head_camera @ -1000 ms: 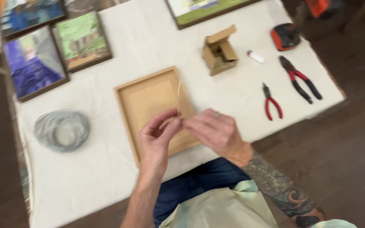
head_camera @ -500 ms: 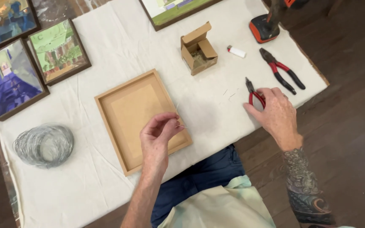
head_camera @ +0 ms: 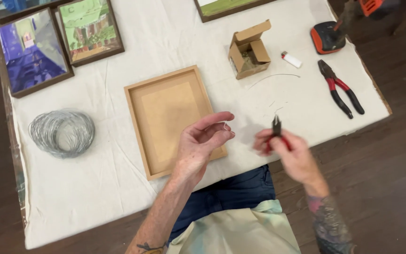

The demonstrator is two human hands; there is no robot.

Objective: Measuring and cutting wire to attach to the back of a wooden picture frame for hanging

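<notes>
Blue-toned painting in a dark wooden frame (head_camera: 30, 54): laid at the far left corner of the white cloth-covered table (head_camera: 118, 188).

Green-toned painting in a dark wooden frame (head_camera: 90, 29): laid just beside the blue one, to its right.

Coil of thin grey metal wire (head_camera: 62, 132): placed flat on the cloth, near the left edge, well apart from both hands.

Shallow light-wood frame with a brown backing board (head_camera: 172, 120): laid face down at the middle of the table; its near right corner is overlapped by the left hand.

Left hand (head_camera: 202, 141): raised above the frame's right edge, palm turned up, fingers curled. A short bent piece of thin wire (head_camera: 228, 128) is pinched at the fingertips.

Small open brown cardboard box (head_camera: 250, 51): stood beyond the frame, flaps up.

Right hand (head_camera: 287, 150): blurred, held over the table's near edge, clenched around the red handles of small dark-tipped pliers (head_camera: 276, 128), tip pointing away from the person. Whether the tip is closed cannot be told.

Small white cylinder (head_camera: 291, 59): laid right of the box.

Larger red-and-black-handled pliers (head_camera: 341, 89): laid near the right edge.

Orange-and-black tool (head_camera: 327, 37): set at the far right corner.
</notes>
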